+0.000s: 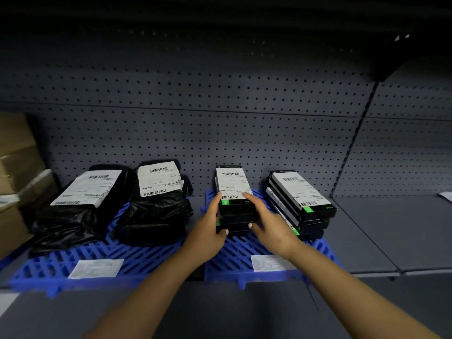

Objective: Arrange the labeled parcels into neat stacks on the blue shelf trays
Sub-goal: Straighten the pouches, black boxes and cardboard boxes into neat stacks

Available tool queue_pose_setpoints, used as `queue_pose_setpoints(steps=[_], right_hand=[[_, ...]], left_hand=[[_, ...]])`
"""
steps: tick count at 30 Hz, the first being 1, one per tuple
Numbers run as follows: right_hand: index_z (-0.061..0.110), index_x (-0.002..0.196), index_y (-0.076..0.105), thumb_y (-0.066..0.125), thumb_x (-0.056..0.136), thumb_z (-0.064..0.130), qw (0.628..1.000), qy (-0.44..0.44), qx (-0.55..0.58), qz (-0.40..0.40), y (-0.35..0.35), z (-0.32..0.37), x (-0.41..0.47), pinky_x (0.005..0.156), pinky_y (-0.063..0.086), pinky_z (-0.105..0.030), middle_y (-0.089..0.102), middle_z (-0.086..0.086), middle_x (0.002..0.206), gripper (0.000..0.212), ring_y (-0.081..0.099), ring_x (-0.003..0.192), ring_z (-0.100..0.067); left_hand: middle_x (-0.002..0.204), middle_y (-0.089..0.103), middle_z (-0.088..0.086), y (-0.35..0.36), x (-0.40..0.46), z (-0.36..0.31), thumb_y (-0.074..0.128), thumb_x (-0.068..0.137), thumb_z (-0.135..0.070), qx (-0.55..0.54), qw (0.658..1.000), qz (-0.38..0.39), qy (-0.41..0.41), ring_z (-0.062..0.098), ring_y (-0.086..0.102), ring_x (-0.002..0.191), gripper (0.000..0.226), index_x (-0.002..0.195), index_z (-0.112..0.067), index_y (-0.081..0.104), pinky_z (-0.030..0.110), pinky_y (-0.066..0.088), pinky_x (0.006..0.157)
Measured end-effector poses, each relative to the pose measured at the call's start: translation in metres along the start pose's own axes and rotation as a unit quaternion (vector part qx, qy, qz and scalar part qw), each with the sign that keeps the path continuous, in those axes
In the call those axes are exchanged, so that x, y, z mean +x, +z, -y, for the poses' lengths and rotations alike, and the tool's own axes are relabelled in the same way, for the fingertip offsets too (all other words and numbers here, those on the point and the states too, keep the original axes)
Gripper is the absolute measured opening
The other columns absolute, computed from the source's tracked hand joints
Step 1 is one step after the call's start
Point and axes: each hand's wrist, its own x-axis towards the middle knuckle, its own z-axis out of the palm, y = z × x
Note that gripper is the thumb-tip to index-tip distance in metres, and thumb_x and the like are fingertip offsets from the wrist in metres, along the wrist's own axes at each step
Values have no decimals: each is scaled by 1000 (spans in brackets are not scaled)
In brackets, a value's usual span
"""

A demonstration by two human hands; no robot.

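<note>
Two blue grid trays lie side by side on the grey shelf, the left tray and the right tray. On the left tray sit two black bagged parcels with white labels, one at the far left and one beside it. The right tray carries two stacks of flat black boxes: a middle stack and a slightly skewed right stack. My left hand holds the middle stack's left front side, thumb at its lower front. My right hand holds its right front side.
Brown cardboard boxes stand at the far left of the shelf. A white label lies on the left tray's front, another label on the right tray's front. A grey pegboard wall backs the shelf. Bare grey shelf extends right.
</note>
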Motion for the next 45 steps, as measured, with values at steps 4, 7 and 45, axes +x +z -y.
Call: queue_pose_setpoints(steps=[4, 7, 45], right_hand=[[44, 146, 12, 54, 93, 9, 1000, -16, -1, -8, -5, -3, -4, 54, 42, -21, 56, 0, 65, 76, 51, 56, -11], [49, 144, 9, 53, 93, 12, 1000, -21, 2, -3, -12, -7, -6, 57, 45, -36, 58, -12, 67, 77, 51, 57, -19], [24, 146, 33, 42, 101, 18, 989, -35, -98, -102, -114, -87, -65, 110, 14, -17, 36, 2, 150, 46, 25, 142, -14]], left_hand=[[124, 32, -23, 6, -5, -9, 55, 91, 0, 1, 1000, -18, -2, -2, 35, 122, 86, 146, -42, 4, 19, 35, 97], [123, 35, -27, 7, -7, -15, 56, 91, -3, 16, 999, -45, 9, -5, 38, 118, 85, 144, -47, 5, 17, 37, 92], [154, 20, -11, 111, 26, -90, 56, 93, -22, 141, 979, -45, 137, 3, 14, 141, 69, 148, -34, 16, 17, 13, 111]])
